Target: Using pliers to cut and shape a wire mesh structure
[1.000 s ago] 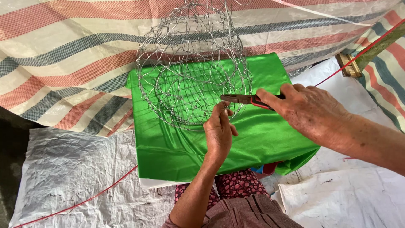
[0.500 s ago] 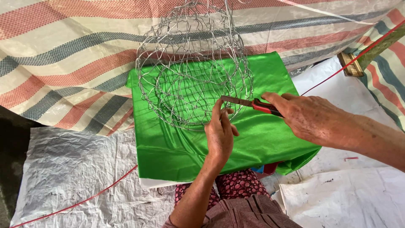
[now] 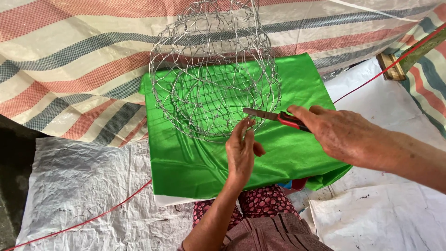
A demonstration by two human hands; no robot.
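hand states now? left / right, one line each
Left hand: open, fingertips at the wire basket rim, gripping nothing.
Right hand: closed on red-handled pliers.

Makeshift outdoor craft spot: striped tarpaulin (image 3: 69, 69) behind the green cloth (image 3: 288, 153), white woven sacking (image 3: 83, 186) on ground beside it.

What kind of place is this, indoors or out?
Probably a makeshift craft spot on the ground, likely outdoors or under a shelter. Striped tarpaulin and white woven sheeting cover the ground, and the wire-mesh basket frame sits on green satin cloth instead of a bench.
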